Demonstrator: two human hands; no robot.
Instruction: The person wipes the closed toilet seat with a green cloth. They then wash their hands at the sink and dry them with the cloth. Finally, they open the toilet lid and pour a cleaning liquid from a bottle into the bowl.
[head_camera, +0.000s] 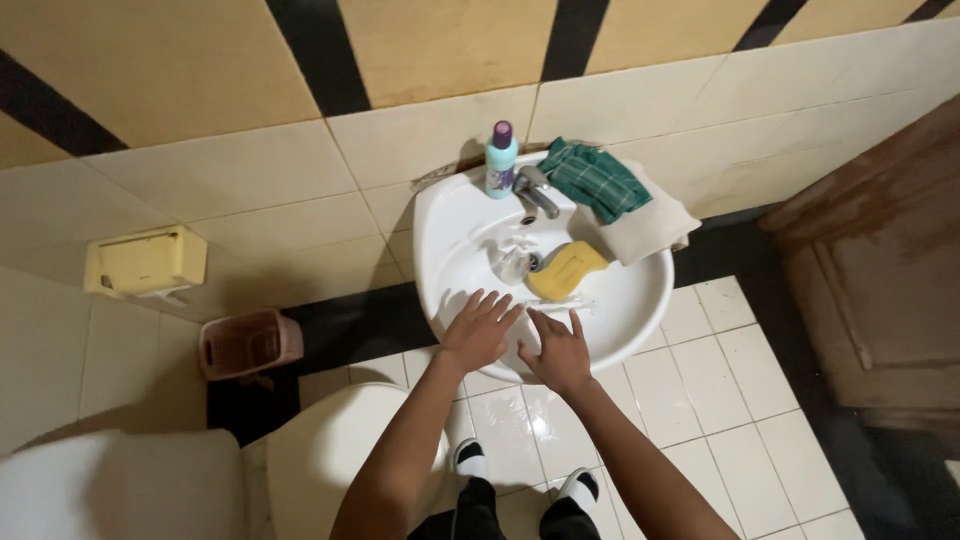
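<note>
Both of my hands reach into a white wall basin (440, 225). My left hand (478, 330) lies flat with fingers spread on the basin's near inner wall, holding nothing. My right hand (557, 350) rests beside it on the near rim, fingers apart, its fingertips close to a thin white object (560, 304) lying in the bowl. A yellow sponge (566, 269) sits in the bowl just beyond my fingers, next to the drain (516, 262). A metal tap (535, 190) stands at the back of the basin.
A pale blue bottle with a purple cap (500, 160) stands beside the tap. A green checked cloth (594, 178) lies over a white towel (648, 225) on the basin's right rim. A toilet (320, 470), pink basket (250, 343), wall paper holder (147, 262) and wooden door (880, 270) surround me.
</note>
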